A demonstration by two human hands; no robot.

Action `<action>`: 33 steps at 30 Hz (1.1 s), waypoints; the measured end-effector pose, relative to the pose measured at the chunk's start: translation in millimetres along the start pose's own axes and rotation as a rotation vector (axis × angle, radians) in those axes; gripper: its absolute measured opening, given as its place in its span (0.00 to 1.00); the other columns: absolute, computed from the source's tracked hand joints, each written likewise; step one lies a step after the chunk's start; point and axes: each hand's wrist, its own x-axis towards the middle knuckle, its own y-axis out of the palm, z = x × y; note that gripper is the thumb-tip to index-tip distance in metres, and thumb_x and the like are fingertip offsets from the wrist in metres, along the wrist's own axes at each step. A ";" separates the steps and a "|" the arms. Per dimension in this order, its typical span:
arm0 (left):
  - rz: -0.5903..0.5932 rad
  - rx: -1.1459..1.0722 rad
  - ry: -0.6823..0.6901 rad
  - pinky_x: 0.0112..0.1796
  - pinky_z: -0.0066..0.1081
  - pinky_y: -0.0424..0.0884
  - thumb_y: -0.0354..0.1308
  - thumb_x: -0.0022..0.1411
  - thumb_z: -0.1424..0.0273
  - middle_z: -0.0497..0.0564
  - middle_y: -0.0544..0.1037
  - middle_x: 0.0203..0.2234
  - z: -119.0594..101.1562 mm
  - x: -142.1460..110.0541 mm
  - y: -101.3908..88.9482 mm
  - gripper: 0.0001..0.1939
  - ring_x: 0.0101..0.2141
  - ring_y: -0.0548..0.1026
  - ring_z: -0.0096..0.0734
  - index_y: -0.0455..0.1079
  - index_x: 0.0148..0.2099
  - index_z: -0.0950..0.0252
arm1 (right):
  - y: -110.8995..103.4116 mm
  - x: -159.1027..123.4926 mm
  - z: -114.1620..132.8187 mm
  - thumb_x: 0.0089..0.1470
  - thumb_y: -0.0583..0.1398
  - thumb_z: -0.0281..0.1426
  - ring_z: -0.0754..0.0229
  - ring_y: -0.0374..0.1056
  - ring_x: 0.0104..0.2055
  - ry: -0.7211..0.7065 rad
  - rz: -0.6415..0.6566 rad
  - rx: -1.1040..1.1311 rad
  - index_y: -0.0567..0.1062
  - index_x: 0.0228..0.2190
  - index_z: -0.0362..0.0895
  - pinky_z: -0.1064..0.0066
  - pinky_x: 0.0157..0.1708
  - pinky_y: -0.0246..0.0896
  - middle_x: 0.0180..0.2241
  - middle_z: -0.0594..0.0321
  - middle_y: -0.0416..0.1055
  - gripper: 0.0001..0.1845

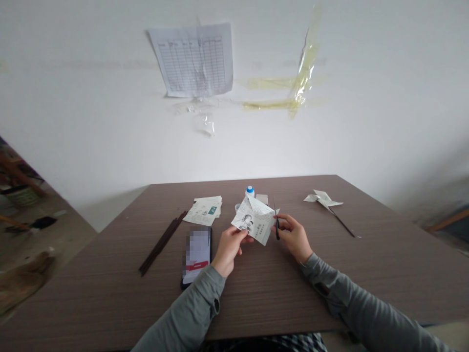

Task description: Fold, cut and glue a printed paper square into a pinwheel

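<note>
Pinching light, floppy paper by its edge with my left hand, I'm gripping scissors in my right hand.

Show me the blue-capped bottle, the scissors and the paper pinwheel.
Blue-capped bottle (250, 190): head view, on the blue cap.
Scissors (274, 212): head view, on the dark blades.
Paper pinwheel (322, 198): head view, on the paper vanes.

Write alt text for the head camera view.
A left hand holds a folded printed white paper square while a right hand holds black scissors at its edge, above a brown wood-grain table. A paper pinwheel on a dark stick lies to the right.
</note>
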 end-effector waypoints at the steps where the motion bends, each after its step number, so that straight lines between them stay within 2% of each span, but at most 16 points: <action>1: 0.002 -0.004 -0.007 0.19 0.20 0.59 0.82 0.67 0.75 0.61 0.98 0.46 -0.1 -0.6 0.6 0.06 0.37 0.96 0.40 0.89 0.44 0.65 | -0.2 0.1 0.2 0.41 0.85 0.50 0.53 0.75 0.29 0.000 -0.002 0.000 0.88 0.43 0.49 0.60 0.36 0.73 0.25 0.66 0.83 0.31; 6: 0.034 -0.016 -0.016 0.20 0.21 0.64 0.80 0.65 0.77 0.60 0.98 0.45 0.2 -5.9 4.2 0.06 0.39 0.96 0.43 0.90 0.43 0.63 | -0.2 -1.2 2.4 0.42 0.86 0.49 0.54 0.74 0.29 0.013 0.002 0.016 0.88 0.44 0.49 0.61 0.35 0.68 0.25 0.67 0.82 0.32; 11: 0.077 -0.033 0.018 0.19 0.21 0.64 0.81 0.61 0.77 0.58 0.98 0.43 4.6 -8.8 6.3 0.09 0.35 0.94 0.39 0.90 0.43 0.63 | 3.7 -4.4 7.0 0.42 0.87 0.51 0.54 0.73 0.30 0.032 0.021 0.048 0.88 0.46 0.48 0.62 0.34 0.68 0.26 0.67 0.82 0.35; 18: 0.050 -0.050 0.062 0.19 0.21 0.64 0.83 0.58 0.76 0.57 0.97 0.41 6.7 -5.0 3.5 0.11 0.33 0.92 0.38 0.90 0.43 0.63 | 6.5 -5.7 9.6 0.38 0.90 0.54 0.56 0.72 0.29 0.040 0.028 0.055 0.88 0.46 0.47 0.63 0.34 0.67 0.25 0.69 0.80 0.40; 26: 0.018 -0.039 0.058 0.21 0.21 0.71 0.82 0.58 0.77 0.56 0.97 0.39 3.5 -6.7 3.5 0.10 0.33 0.92 0.40 0.90 0.42 0.62 | 7.0 -5.3 4.8 0.45 0.84 0.50 0.55 0.73 0.29 -0.015 0.042 0.011 0.87 0.47 0.48 0.61 0.37 0.70 0.24 0.72 0.77 0.32; 30: -0.017 -0.061 0.043 0.22 0.23 0.75 0.81 0.60 0.81 0.56 0.96 0.38 -1.3 -7.5 4.0 0.10 0.32 0.92 0.40 0.89 0.41 0.62 | 4.1 -4.9 -0.1 0.49 0.80 0.48 0.53 0.76 0.30 -0.071 0.022 -0.090 0.89 0.47 0.48 0.59 0.40 0.74 0.25 0.69 0.81 0.28; 33: -0.057 -0.077 0.040 0.24 0.24 0.77 0.79 0.62 0.83 0.55 0.96 0.38 -4.3 -7.8 4.1 0.11 0.32 0.92 0.38 0.90 0.42 0.63 | 0.7 -5.2 -2.1 0.50 0.78 0.49 0.49 0.81 0.34 -0.056 0.039 -0.137 0.90 0.48 0.48 0.58 0.41 0.77 0.29 0.63 0.87 0.27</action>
